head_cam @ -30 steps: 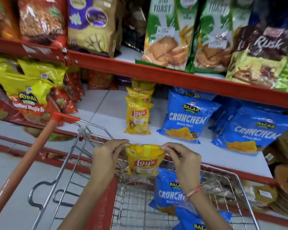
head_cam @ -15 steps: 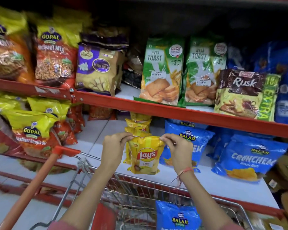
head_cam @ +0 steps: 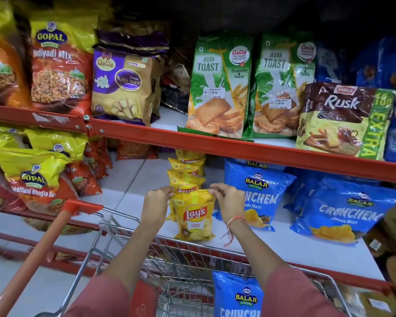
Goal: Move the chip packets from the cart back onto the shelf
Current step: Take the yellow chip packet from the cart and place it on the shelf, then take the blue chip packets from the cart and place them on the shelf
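Above the wire cart [head_cam: 124, 227], on the white shelf [head_cam: 306, 248], a yellow Lay's packet [head_cam: 195, 216] stands upright — seemingly touching the board — with the left hand [head_cam: 157, 205] and right hand [head_cam: 230, 203] pinching its top corners, before a row of Lay's packets [head_cam: 185, 172].

Both hands, left hand [head_cam: 155, 203] and right hand [head_cam: 229, 202], are carrying the yellow Lay's packet [head_cam: 194, 215] up out of the cart [head_cam: 169, 255] and forward, and it is now standing near the front edge of the white shelf [head_cam: 295, 248], just in front of the row of Lay's packets [head_cam: 186, 173].
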Motion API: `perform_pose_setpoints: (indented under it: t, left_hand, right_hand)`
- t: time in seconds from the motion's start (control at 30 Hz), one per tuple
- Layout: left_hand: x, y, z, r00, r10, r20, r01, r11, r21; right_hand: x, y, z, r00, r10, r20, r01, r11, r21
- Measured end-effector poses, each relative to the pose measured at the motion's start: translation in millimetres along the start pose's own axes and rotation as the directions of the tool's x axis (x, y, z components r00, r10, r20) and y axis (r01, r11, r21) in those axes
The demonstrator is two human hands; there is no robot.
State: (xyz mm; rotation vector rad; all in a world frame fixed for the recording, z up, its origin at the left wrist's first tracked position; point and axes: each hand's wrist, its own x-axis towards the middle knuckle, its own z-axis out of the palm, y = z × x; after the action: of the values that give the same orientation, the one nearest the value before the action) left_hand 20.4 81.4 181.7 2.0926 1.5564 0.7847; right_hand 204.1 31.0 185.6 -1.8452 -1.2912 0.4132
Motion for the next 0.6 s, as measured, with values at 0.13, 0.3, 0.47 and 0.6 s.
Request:
perform_pose_setpoints:
  t: [0.13,0.3,0.47,0.6]
  left_hand:
    - [-14,8,1,0.996,0.02,-0.091,-0.009,0.994,0.111]
    - [-60,30,14,0.957,0.204,-0.208,-0.188,0.978,0.094]
    - [-125,52,73,0.96,0.277,0.027,-0.276,0.961,-0.03]
    - [-166,67,138,0.893,0.194,0.406,-0.182,0.981,-0.069]
  right_hand:
    - [-21,8,-16,0.999,-0.043,0.033,0.041,0.998,0.049]
    - [-75,40,-56,0.99,-0.141,-0.01,0.141,0.99,0.023]
    - [-127,101,-100,0.996,-0.085,0.04,0.087,0.995,-0.045]
    - [-157,156,-129,0.964,0.077,0.254,-0.022,0.976,-0.215]
